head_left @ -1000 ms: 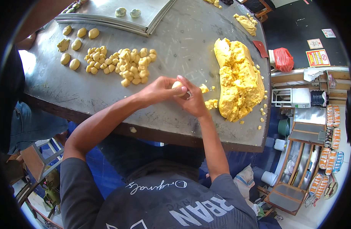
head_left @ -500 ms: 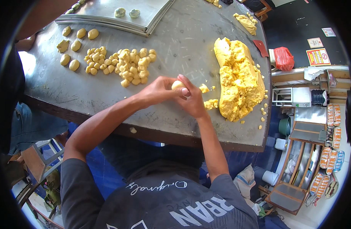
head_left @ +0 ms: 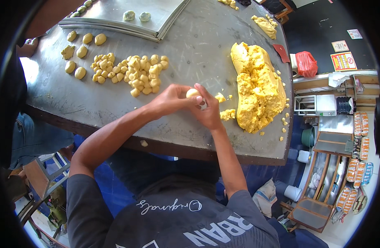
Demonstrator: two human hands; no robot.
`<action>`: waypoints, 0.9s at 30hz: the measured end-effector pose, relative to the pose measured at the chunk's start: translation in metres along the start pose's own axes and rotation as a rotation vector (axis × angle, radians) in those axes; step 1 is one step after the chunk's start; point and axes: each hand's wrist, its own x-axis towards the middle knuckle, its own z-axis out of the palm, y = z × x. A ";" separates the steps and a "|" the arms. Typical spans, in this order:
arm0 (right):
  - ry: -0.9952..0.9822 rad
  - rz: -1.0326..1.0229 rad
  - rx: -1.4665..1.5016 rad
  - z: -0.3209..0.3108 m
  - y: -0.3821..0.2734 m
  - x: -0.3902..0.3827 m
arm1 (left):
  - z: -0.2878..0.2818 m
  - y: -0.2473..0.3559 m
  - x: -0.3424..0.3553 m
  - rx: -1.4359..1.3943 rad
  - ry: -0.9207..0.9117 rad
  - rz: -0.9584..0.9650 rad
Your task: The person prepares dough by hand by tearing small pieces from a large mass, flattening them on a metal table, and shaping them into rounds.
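Barely moved: left hand point(head_left: 172, 99), right hand point(head_left: 209, 112), together cupping pale ball point(head_left: 193, 93) left of yellow mound point(head_left: 259, 89); uneven pressure might crack it.

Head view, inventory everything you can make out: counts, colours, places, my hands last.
table: one, grey, centre
pale ball: one, pale yellow, between hands
crumbly mass: one, yellow, table's right
small lumps: many, pale yellow, left of hands
larger lumps: seven, tan, table's left
tray stack: one, silver, upper left
tray lumps: several, greenish, tray stack
flat piece: one, red, table's right
bag: one, red, beyond table's right
packages: several, orange, blue, far right
wooden rack: one, brown, lower right
co-worker's leg: one, blue-clad, left
shirt: one, dark grey, bottom
left hand: one, bare, centre
right hand: one, bare, centre
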 end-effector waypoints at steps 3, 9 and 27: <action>0.160 -0.094 -0.177 0.005 0.007 -0.003 | 0.003 0.004 -0.001 -0.086 -0.006 -0.002; -0.008 -0.251 -0.335 -0.002 -0.001 0.003 | -0.006 0.004 -0.002 -0.007 -0.083 -0.109; 0.139 0.009 -0.182 0.007 0.006 0.000 | 0.005 0.001 -0.001 -0.134 -0.058 -0.025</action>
